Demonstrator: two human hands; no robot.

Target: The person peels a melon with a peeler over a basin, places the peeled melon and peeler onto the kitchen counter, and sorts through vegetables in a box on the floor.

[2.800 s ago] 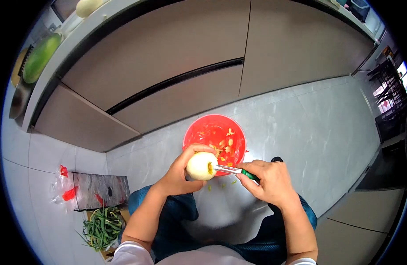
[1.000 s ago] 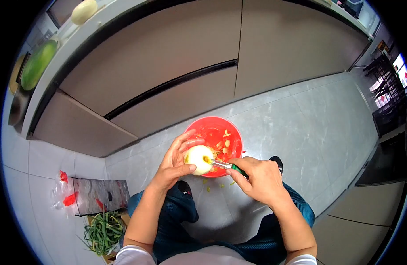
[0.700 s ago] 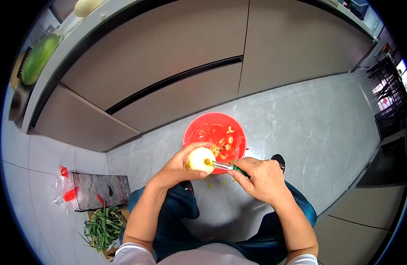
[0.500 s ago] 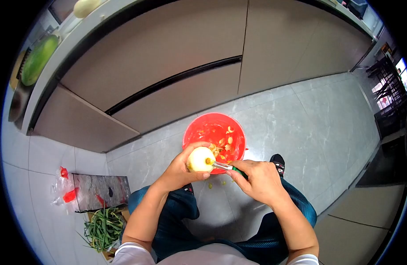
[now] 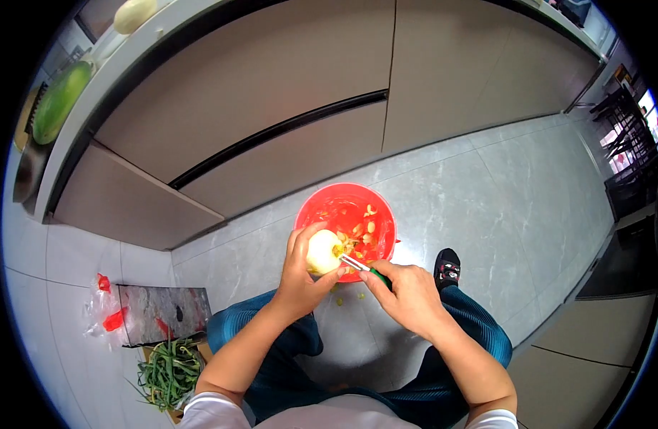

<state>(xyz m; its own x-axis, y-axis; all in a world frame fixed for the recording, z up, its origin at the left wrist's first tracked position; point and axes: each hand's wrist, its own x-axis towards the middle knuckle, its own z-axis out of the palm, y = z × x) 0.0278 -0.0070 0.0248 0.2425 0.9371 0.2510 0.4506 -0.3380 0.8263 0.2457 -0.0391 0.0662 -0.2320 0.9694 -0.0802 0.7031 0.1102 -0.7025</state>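
My left hand (image 5: 302,275) is curled around a peeled pale round fruit (image 5: 322,252), which looks like an apple or a pear. A yellow-brown patch at the fruit's end faces right. In my right hand (image 5: 407,294) is a peeler (image 5: 354,263) with a metal blade and a green handle. The blade's tip meets the fruit at that patch. Below both hands stands a red bucket (image 5: 380,214) with yellowish peelings (image 5: 370,227) inside it. My left fingers hide part of the fruit.
Beige cabinets (image 5: 271,86) rise in front of the bucket. A green oblong fruit or vegetable (image 5: 63,101) and a pale one (image 5: 134,14) lie on the counter at upper left. Green onions (image 5: 170,373) and a box (image 5: 164,314) are at left. My slippered foot (image 5: 447,267) is at right.
The fruit has tilted and shifted slightly left and up in my left hand. The peeler has turned a little, its tip still against the fruit's end.
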